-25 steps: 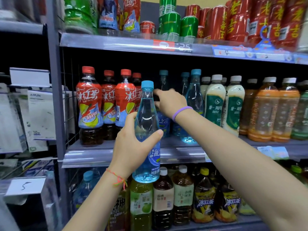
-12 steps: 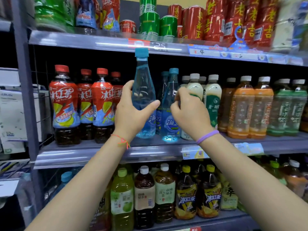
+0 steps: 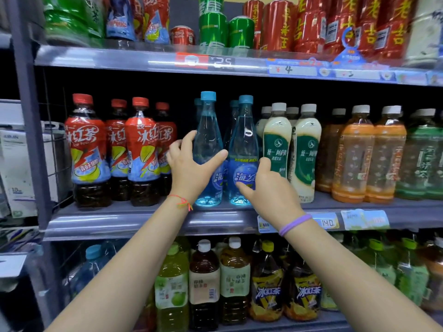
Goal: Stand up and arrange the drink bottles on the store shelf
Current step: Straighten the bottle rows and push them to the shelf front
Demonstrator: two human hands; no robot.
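Left hand [image 3: 191,172] wrapped around the lower half of a clear blue bottle [image 3: 208,140], thumb stretched across the front to the right, fingers [image 3: 176,149] curled behind the left side. Grip closed on the bottle at about label height, blue cap and tapered neck rising well above the hand. Bottle upright, base resting on the front edge of the middle shelf [image 3: 148,219], just right of the red iced-tea bottles [image 3: 141,149].

Right hand [image 3: 268,190] against the neighbouring blue bottle [image 3: 244,149], which stands upright and touching or nearly touching the first. Thumb laid over the lower label, index finger raised along the right side of it; remaining fingers hidden behind the hand, so hard to tell whether wrapped round or only pressing. Grip partly open, steadying rather than clearly clasping.

More blue caps visible behind these two, further back in the same row. To the right, cream-and-green bottles [image 3: 278,149] just beside the second blue bottle, then orange bottles [image 3: 354,156]. Orange thread bracelet [image 3: 183,202] on the left wrist, purple band [image 3: 296,224] on the right. Cans and bottles on the shelf above, tea bottles on the one below.
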